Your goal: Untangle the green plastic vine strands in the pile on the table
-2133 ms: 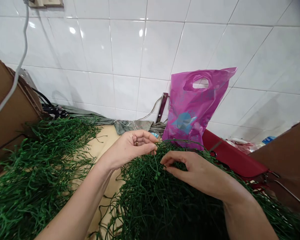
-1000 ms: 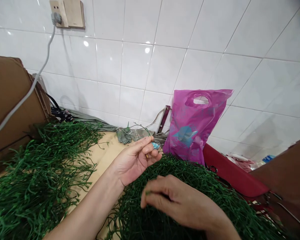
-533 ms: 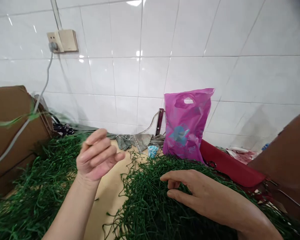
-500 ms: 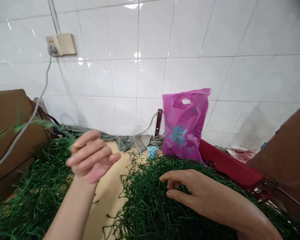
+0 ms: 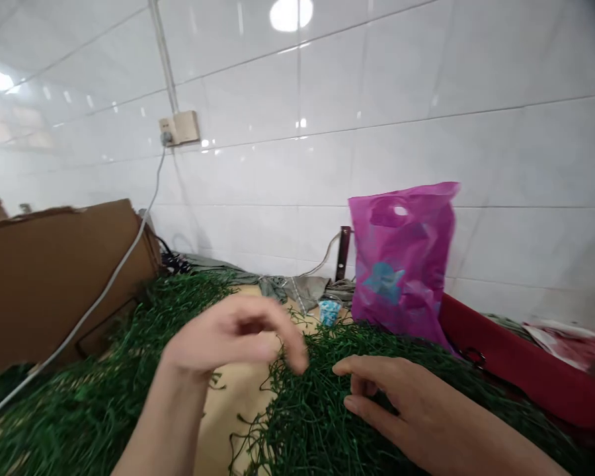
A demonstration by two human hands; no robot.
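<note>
Left hand (image 5: 233, 334), blurred mid-motion, fingers curled – any grip impossible to tell – just over a tangle of wiry green vines (image 5: 322, 410) heaped on a beige tabletop (image 5: 228, 423); right hand (image 5: 411, 403) open, unclenched, fingertips among the strands, a pink plastic bag (image 5: 401, 258) just beyond.

The left hand (image 5: 233, 334) is blurred, so whether its fingers hold any of the green artificial vine (image 5: 317, 403) cannot be told. The bottom edge cuts off the right forearm (image 5: 476, 446), and the small blue-and-clear object (image 5: 329, 313) is too small to identify.
</note>
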